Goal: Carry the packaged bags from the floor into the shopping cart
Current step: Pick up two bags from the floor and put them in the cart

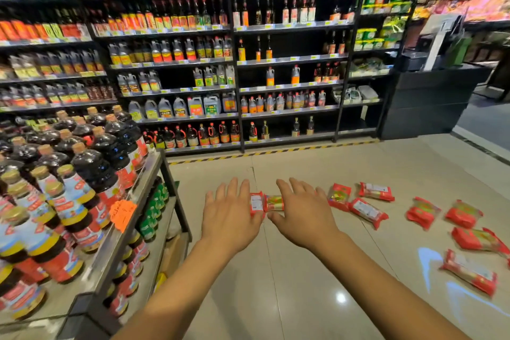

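Several red packaged bags lie scattered on the beige tiled floor. One bag (266,203) lies between my two hands, partly hidden by them. My left hand (230,208) is stretched out with fingers spread, at the bag's left end. My right hand (302,210) is spread too, over the bag's right end. Neither hand has closed on it. Other bags lie to the right: one (339,196), one (376,191), one (368,212), one (422,212), one (463,214), and one (469,272) nearest me. No shopping cart is in view.
A low metal rack (150,174) packed with dark bottles stands close at my left. Tall black shelves (237,63) of bottles run along the back behind a yellow-black floor stripe (270,152). A black counter (430,96) stands at the back right.
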The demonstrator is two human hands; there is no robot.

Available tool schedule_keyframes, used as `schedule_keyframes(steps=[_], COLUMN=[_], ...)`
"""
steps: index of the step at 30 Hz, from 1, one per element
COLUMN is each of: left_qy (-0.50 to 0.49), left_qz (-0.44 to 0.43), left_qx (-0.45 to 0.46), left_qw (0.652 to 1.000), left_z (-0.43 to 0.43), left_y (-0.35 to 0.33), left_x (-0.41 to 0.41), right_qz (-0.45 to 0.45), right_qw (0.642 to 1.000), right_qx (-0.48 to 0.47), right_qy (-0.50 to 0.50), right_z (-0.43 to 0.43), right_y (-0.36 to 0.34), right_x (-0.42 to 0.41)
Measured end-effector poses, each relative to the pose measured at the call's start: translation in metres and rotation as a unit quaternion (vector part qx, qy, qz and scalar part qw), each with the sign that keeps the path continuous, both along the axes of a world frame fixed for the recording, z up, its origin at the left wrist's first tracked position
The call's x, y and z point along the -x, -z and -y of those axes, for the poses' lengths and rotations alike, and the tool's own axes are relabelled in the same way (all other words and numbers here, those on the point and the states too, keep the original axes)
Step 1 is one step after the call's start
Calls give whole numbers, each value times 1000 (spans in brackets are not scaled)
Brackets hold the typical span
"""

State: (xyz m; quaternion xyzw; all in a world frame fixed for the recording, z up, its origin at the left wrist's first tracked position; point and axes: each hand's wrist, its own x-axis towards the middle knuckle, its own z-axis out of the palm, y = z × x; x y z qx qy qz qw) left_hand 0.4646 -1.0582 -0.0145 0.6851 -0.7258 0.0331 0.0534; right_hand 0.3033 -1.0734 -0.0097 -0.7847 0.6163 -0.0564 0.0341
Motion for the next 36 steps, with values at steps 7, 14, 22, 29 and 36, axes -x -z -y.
schedule_keyframes(steps=[7,14,22,29,36], left_qy=[-32,-63,-97,-120,-141], left_qz=[23,12,19,-11,-43], left_qx=[6,-21,-17,-26,-44], left_qw=[999,998,995,992,988], left_z=[109,185,272,384,479], left_y=[-4,5,30,50,77], left_x=[23,21,-9,-54,-103], right_qz=[20,18,-3,-43,-63], right_qw=[999,998,996,994,992], right_qx=[-12,-31,-45,-40,-41], right_qy=[-28,-44,-71,-94,-106], right_z=[120,206,303,417,526], right_y=[-8,1,18,25,37], right_x=[22,30,6,-35,-86])
